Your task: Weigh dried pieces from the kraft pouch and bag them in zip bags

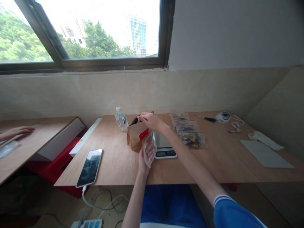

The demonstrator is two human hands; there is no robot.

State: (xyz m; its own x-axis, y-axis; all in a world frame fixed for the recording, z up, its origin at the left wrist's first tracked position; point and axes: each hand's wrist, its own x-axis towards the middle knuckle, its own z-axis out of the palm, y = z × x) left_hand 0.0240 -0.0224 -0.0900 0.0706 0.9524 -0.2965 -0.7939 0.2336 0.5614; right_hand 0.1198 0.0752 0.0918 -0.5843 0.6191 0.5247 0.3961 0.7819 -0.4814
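A light, stiffish paper bag (136,136) stands on the table (111,164), easiest held by its top edge. My left hand (143,163) closes round a soft, slippery clear plastic bag (150,149) beside it; my right hand (152,122) lies spread across the paper bag's mouth.

Bare hands (152,122) — a blue short sleeve (228,213) with white cuff stripes, and blue cloth (171,202) across the lap.

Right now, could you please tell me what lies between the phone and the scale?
In the head view, the left hand holding a clear bag lies there.
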